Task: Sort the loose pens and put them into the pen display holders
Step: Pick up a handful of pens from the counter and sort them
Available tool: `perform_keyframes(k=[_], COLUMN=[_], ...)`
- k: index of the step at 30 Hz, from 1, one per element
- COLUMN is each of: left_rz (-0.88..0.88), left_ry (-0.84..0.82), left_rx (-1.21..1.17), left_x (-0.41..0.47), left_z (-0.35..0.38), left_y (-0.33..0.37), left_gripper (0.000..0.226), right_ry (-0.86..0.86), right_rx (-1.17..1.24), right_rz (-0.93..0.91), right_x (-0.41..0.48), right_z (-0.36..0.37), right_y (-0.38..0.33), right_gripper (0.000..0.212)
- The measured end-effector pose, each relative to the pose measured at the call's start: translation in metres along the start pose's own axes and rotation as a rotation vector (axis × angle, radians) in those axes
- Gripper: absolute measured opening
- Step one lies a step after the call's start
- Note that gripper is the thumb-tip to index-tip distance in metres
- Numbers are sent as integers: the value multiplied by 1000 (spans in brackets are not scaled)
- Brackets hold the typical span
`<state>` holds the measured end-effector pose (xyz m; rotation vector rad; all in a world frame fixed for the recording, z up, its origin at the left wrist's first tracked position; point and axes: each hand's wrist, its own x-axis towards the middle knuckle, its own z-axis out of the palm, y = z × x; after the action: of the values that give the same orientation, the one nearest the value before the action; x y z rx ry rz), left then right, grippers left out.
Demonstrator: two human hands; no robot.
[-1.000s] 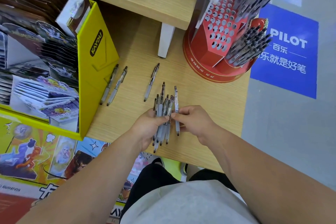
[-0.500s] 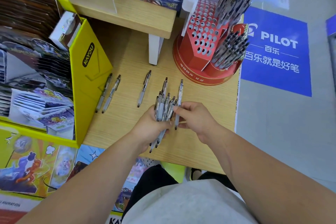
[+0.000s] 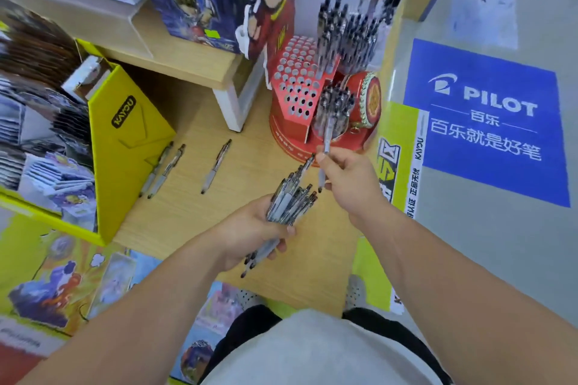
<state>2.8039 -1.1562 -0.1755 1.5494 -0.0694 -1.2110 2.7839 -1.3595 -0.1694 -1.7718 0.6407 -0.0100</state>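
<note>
Pale wooden counter spreads below me. My left hand is wrapped round a bundle of pens. My right hand pinches a single pen, seemingly upright through the blur. Three loose pens lie beyond, left of the red display holder.

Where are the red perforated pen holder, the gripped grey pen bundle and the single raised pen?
Red perforated pen holder (image 3: 294,84): head view, holed face.
Grey pen bundle (image 3: 289,200): head view, middle barrels.
Single raised pen (image 3: 327,136): head view, upper barrel.
</note>
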Motion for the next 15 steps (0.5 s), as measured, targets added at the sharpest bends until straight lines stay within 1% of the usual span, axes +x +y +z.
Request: perform_keyframes(k=[2,4,6,8,9,11,13,15], left_rz=[-28,-40,-40,-42,-46,-54,-48,-26], left_ry=[11,16,28,75,102,140,155,148], left_rx=[-19,-47,-124,-231,-272,-321,-310,-309], left_x=[-1,0,2,6,8,9,9,9], left_z=[30,61,93,121,133,154,170,181], left_y=[6,11,14,17,17,20,23,28], left_gripper=[29,28,32,39,42,44,37,33], right_ry=[-40,-115,-198,-267,-301,-373,-422,-460], right_rx=[-12,-4,-12,-48,-61,-63,-60,-84], right_rz=[-52,-63,-82,-102,-108,-109,-94,-107], right_x=[3,4,3,1,0,-4,-6,-9], right_z=[-26,-53,-80,-106,-118,-140,-155,-163], right_y=[5,12,19,23,25,25,24,22], right_gripper=[29,32,34,39,38,29,20,16])
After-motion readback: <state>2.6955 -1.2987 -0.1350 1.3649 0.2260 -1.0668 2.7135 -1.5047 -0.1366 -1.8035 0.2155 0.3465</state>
